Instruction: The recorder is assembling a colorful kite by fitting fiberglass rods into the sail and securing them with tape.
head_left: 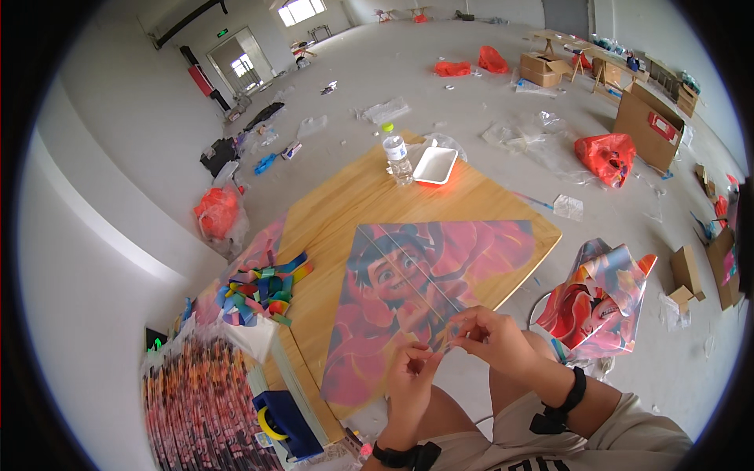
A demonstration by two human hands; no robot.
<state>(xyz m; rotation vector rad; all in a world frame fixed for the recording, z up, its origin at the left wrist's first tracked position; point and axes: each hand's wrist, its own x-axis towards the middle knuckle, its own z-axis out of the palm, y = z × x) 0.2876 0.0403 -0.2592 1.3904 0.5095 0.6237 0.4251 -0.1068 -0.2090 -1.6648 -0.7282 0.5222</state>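
A printed kite (377,314) with a pink and red cartoon figure lies on the wooden table (330,220). Two thin pale rods run across it toward its near edge. At that edge my left hand (415,375) and my right hand (491,334) are close together, thumbs and fingertips pinched. Something thin and tiny seems to be between them by the rod ends, too small to make out. Black bands sit on both wrists.
A water bottle (397,155) and a white tray (436,165) stand at the table's far end. Coloured ribbons (255,292) and a blue tape dispenser (287,424) are at left, beside stacked prints (204,400). At right sits a folded printed sheet (601,302); cardboard boxes (648,125) stand beyond.
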